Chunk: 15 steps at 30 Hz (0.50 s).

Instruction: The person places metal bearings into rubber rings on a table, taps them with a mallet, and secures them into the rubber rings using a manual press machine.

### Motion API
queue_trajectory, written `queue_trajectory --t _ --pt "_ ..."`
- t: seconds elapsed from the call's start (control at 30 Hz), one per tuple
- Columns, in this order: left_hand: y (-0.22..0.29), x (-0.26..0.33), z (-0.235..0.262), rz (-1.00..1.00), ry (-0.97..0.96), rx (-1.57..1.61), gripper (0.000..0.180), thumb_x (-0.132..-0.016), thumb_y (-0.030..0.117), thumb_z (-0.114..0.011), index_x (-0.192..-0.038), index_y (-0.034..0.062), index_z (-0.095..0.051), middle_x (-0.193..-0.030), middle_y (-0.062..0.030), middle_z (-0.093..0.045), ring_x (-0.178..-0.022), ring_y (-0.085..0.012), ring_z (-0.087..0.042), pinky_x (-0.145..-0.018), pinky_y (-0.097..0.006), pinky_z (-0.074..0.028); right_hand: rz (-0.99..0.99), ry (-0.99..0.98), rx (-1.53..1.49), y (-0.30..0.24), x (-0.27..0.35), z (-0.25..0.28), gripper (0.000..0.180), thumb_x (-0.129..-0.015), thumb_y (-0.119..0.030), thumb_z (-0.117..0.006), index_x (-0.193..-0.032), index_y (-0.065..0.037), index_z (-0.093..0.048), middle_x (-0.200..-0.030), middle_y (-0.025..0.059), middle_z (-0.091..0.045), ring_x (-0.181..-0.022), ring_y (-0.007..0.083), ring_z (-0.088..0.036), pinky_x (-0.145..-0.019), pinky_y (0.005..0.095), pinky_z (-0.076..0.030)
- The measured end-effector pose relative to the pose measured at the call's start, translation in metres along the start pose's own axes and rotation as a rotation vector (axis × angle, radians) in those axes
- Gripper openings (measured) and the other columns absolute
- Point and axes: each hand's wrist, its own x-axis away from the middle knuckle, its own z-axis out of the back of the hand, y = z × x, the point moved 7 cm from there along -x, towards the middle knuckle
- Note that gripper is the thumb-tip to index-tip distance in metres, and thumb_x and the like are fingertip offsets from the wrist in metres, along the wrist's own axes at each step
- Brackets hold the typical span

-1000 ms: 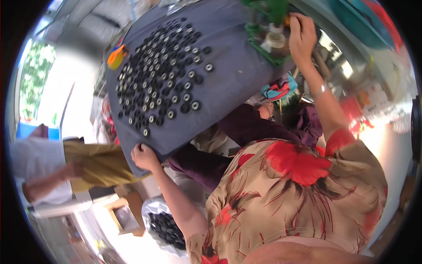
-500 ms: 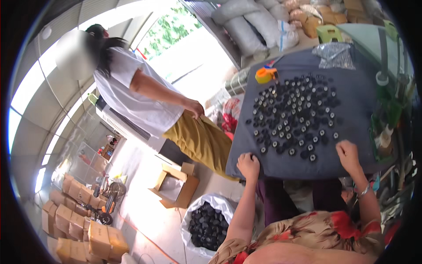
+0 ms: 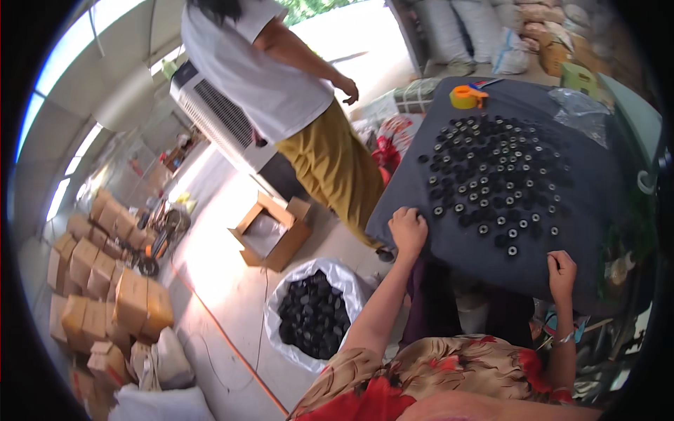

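My left hand (image 3: 408, 230) rests on the front left edge of the cloth-covered table (image 3: 456, 249), its fingers curled. What it holds, if anything, cannot be made out. At the front edge, further right, my right hand (image 3: 562, 272) is closed with its fingers bent inward, and its inside is hidden. Between and beyond both hands lie many small round black parts (image 3: 491, 168), spread in one layer. Some show a pale metal ring in the middle. Neither hand touches the spread parts.
A yellow-orange tape dispenser (image 3: 465, 97) and a clear plastic bag (image 3: 581, 116) lie on the table's far side. Left of me stand a white sack of black pieces (image 3: 314, 316) and an open carton (image 3: 272, 231). Another person (image 3: 281, 91) stands beyond them.
The view has swung left, so the table sits further right in it. My right hand has drawn back slightly from the parts. My left hand stays at the table edge.
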Motion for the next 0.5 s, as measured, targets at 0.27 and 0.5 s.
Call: queue_trajectory --t 0.27,0.5 --pt "-0.003 0.008 0.005 0.026 -0.014 0.004 0.015 -0.074 0.013 -0.063 -0.085 0.0054 -0.068 -0.094 -0.0085 -0.063 -0.098 -0.0274 -0.058 -0.082 -0.042 -0.042 0.01 -0.005 0.005 0.003 0.005 -0.002 0.003 -0.084 0.001 -0.059 -0.086 0.004 -0.06 -0.076 0.0123 -0.058 -0.067 0.0221 -0.058 -0.062 0.0304 -0.045" --pt "0.0 0.008 0.002 0.003 0.024 0.006 0.012 -0.074 0.012 -0.064 -0.084 0.0073 -0.069 -0.091 -0.0066 -0.064 -0.095 -0.0264 -0.059 -0.08 -0.04 -0.042 0.007 0.025 0.023 -0.004 0.003 0.003 0.003 -0.084 0.002 -0.059 -0.086 0.003 -0.06 -0.075 0.0119 -0.058 -0.066 0.0224 -0.058 -0.062 0.0302 -0.044"
